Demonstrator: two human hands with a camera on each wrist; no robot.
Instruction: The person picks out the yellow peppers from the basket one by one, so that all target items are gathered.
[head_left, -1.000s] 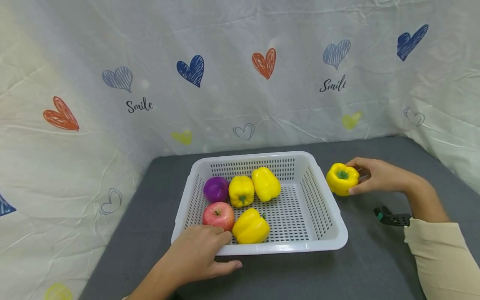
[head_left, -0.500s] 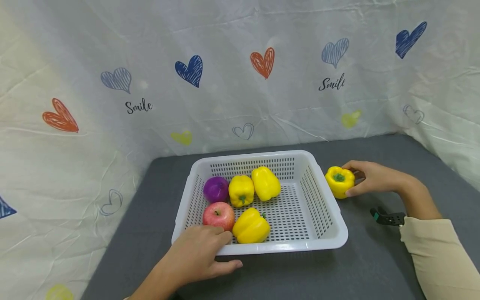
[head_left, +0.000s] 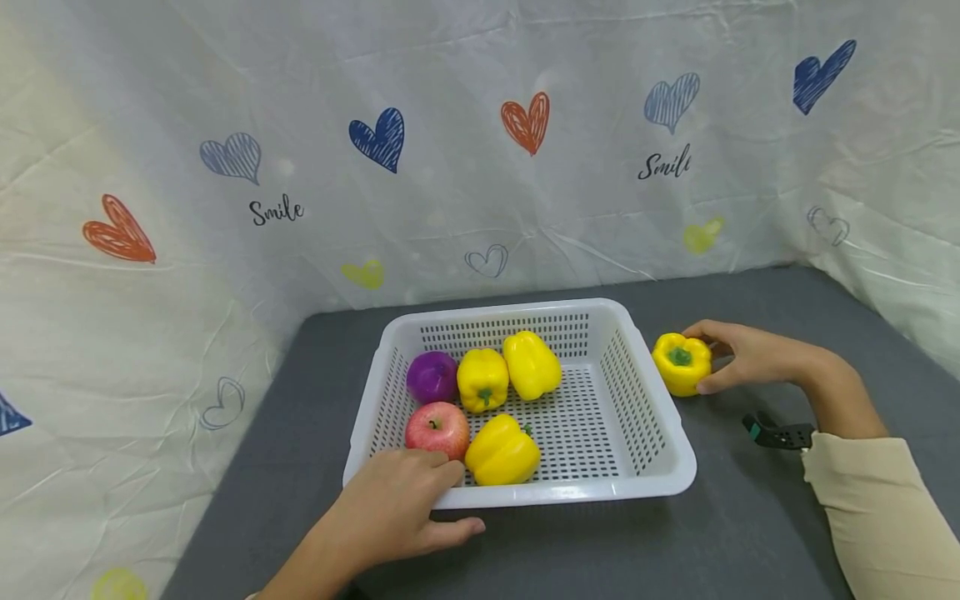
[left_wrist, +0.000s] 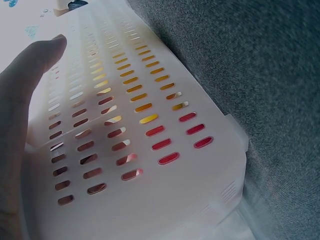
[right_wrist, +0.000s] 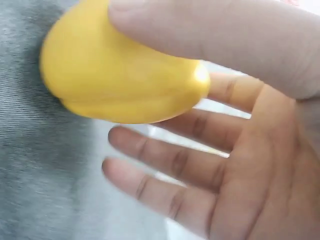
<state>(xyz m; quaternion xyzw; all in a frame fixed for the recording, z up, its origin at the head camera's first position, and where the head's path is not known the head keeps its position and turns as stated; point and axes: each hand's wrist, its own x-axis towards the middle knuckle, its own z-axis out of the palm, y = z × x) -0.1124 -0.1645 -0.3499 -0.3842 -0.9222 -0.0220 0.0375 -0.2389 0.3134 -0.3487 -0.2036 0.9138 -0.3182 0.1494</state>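
Facing a heart-printed backdrop (head_left: 442, 208) across a dark grey tabletop (head_left: 750, 517). Looking into one white perforated basket (head_left: 570, 493) at three yellow bell peppers (head_left: 502, 451), one apple (head_left: 437, 427), one round purple object (head_left: 432, 377). Gripping its near rim with left hand (head_left: 405, 504), pinching a fourth yellow pepper (head_left: 682, 365) just outside its right wall with right hand (head_left: 746, 354).

Vs 1.0 s ago: right hand (head_left: 750, 357) plus the yellow bell pepper (head_left: 681, 365) in its pinch have shifted slightly toward the person; pepper also a touch left and a bit smaller from the head cam. Most of that delta was in by 0.5 s ago; since then, pepper and hand are back right a hair, off the white basket's (head_left: 570, 493) right rim. Beige sleeve (head_left: 873, 492): net left and slightly up. Dark blue heart (head_left: 817, 81), upper right: higher in frame.
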